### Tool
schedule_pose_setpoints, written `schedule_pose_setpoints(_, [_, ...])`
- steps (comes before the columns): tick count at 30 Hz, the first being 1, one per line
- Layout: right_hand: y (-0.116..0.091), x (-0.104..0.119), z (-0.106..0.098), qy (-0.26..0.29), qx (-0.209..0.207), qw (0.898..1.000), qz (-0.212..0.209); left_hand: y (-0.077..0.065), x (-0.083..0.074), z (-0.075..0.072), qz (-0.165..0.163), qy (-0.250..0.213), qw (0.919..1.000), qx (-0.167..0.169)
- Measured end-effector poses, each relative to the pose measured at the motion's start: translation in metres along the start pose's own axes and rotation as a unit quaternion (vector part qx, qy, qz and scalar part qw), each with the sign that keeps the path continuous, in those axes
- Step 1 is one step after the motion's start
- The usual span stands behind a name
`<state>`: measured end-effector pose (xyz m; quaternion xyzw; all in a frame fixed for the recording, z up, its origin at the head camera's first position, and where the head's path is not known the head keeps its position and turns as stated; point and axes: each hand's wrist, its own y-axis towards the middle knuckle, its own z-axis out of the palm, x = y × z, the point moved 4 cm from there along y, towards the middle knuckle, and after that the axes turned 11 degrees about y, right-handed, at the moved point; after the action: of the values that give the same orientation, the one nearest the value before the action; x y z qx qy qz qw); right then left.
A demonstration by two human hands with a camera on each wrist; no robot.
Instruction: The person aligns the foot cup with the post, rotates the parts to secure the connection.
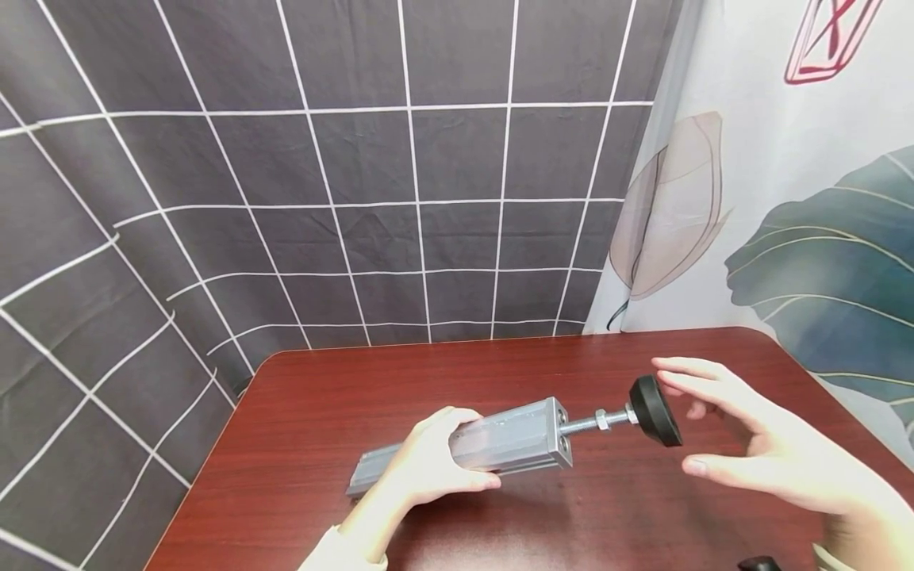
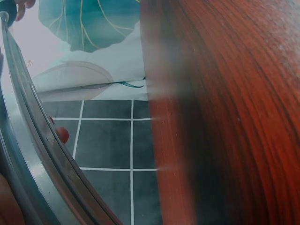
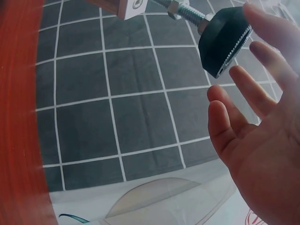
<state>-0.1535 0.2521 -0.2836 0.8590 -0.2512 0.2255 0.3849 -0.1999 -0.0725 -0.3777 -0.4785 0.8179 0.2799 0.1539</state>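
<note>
My left hand grips a grey aluminium profile around its middle, thumb on the near side. From the profile's right end sticks out a threaded rod with a nut on it. A black levelling foot caps the rod, its flat base facing right; the right wrist view shows a ridged edge on that base. Just right of the foot is my right hand, fingers and thumb spread around a gap. In the left wrist view the profile runs along the left side.
A dark red wooden table lies beneath. Behind it hangs a grey cloth with white grid lines, and a white leaf-patterned curtain at the right. A small black object shows at the bottom edge, mostly cut off.
</note>
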Motion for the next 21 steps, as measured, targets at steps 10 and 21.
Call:
schedule_pose_setpoints(10, [0.007,-0.005,0.004,0.091,-0.009,0.996,-0.002,0.000,0.001,0.001,0.001,0.006,0.9999,0.009])
schedule_pose_setpoints(21, [0.008,-0.011,0.009,0.087,-0.041,0.993,0.073,0.000,0.001,0.000,0.001,0.011,0.9998,0.014])
